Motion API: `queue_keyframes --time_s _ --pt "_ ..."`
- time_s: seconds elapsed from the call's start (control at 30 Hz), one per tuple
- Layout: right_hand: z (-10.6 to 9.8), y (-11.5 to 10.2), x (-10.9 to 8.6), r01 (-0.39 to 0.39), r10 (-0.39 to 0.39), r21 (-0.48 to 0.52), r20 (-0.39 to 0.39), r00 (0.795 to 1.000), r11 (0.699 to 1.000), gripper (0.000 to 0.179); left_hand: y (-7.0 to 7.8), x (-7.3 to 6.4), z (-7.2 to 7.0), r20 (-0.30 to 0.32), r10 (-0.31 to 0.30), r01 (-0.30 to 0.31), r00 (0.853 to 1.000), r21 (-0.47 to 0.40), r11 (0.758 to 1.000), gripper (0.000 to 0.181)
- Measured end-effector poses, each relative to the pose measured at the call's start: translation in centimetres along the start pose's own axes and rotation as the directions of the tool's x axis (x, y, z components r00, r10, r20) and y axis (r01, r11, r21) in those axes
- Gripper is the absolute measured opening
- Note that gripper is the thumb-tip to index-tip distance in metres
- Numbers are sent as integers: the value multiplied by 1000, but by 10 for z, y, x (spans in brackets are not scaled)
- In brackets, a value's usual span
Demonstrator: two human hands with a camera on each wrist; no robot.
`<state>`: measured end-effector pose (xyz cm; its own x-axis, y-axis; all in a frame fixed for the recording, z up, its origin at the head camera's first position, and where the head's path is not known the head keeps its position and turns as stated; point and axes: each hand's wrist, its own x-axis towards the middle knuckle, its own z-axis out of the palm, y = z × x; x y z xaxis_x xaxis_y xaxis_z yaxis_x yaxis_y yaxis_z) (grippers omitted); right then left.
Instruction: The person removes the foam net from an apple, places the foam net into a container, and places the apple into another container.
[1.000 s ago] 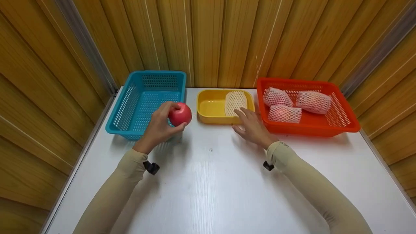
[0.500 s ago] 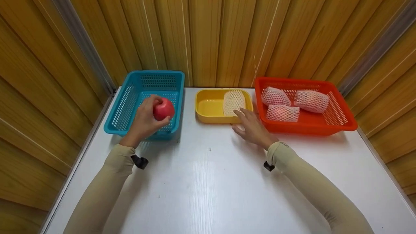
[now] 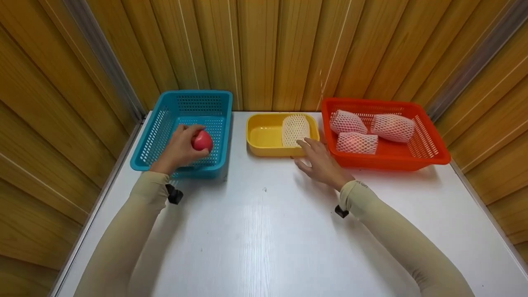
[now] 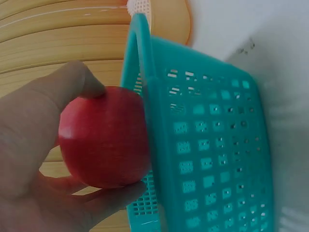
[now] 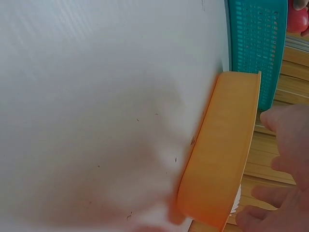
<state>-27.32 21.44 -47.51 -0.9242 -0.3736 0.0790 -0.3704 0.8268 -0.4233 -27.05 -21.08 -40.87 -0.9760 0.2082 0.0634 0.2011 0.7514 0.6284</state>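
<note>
A red apple point(image 3: 202, 141) is in my left hand point(image 3: 181, 146), gripped between thumb and fingers over the blue basket point(image 3: 225, 136). In the left wrist view the apple point(image 4: 106, 137) is beside the basket's rim, its lower part hidden there. My right hand point(image 3: 321, 163) has its fingers loosely spread at the front rim of the yellow tub point(image 3: 264, 153) and holds nothing. Inside that tub, on the right, lies a white foam net point(image 3: 295, 130). Whether my right fingertips touch the net or the rim, I cannot tell.
On the right stands a red basket point(image 3: 387, 163) with several fruits in white foam nets, such as the netted fruit point(image 3: 393, 127). Behind and at both sides rise wood-patterned walls point(image 3: 255, 53). All the containers stand on the white table point(image 3: 255, 231).
My left hand has carried the apple left and then lower over the blue basket. My right hand has stayed nearly still by the yellow tub.
</note>
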Motion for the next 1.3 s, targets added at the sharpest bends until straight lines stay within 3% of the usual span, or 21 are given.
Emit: queue_keyframes --time_s 0.33,0.67,1.1,1.3 --pt "1 0 -1 4 -4 -6 12 1000 1000 68 2 12 -5 169 -34 17 985 96 995 70" --pt "2 0 -1 -23 23 -14 35 999 1000 70 7 21 -7 243 -136 102 961 148 984 68" --pt "5 2 -2 7 -6 -19 26 1000 1000 69 22 41 -8 379 -309 216 872 267 939 64" --pt "5 2 -2 17 -17 -21 22 1000 1000 68 20 47 -7 397 -347 239 850 297 925 58"
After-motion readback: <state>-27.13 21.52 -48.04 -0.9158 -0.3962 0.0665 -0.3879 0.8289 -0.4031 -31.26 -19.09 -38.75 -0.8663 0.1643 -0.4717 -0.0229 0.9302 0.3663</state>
